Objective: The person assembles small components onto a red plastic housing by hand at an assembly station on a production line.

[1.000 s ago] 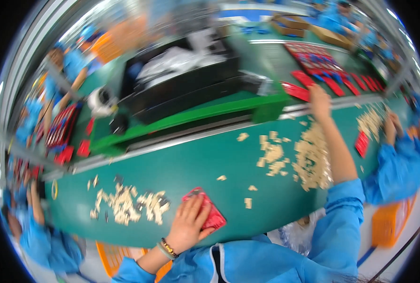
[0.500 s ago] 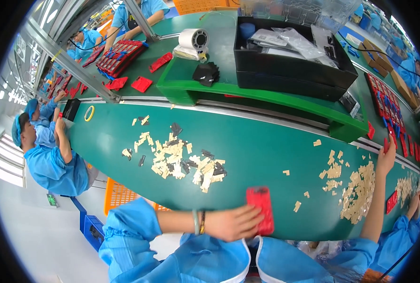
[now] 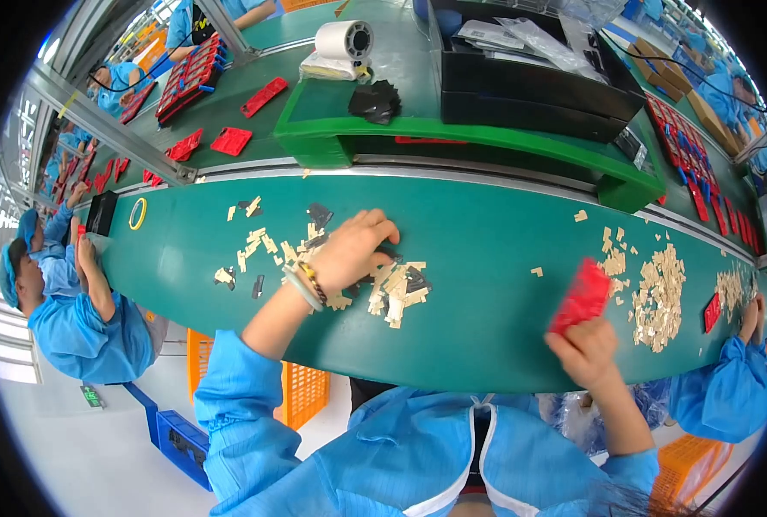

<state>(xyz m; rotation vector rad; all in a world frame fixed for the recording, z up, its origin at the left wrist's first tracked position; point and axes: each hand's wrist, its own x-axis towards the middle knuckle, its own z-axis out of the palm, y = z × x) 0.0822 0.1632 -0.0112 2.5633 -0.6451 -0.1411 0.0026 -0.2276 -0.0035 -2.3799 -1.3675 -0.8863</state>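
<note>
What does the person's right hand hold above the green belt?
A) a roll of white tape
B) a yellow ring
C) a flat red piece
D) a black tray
C: the right hand grips a flat red piece over the green belt.

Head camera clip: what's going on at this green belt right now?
A person in a blue smock works at a green conveyor belt. The left hand rests on a scattered pile of small beige and dark pieces, fingers down among them. The right hand holds a red flat part up at the belt's near edge. A larger heap of beige pieces lies to the right. Other workers in blue sit at both ends of the belt.
</note>
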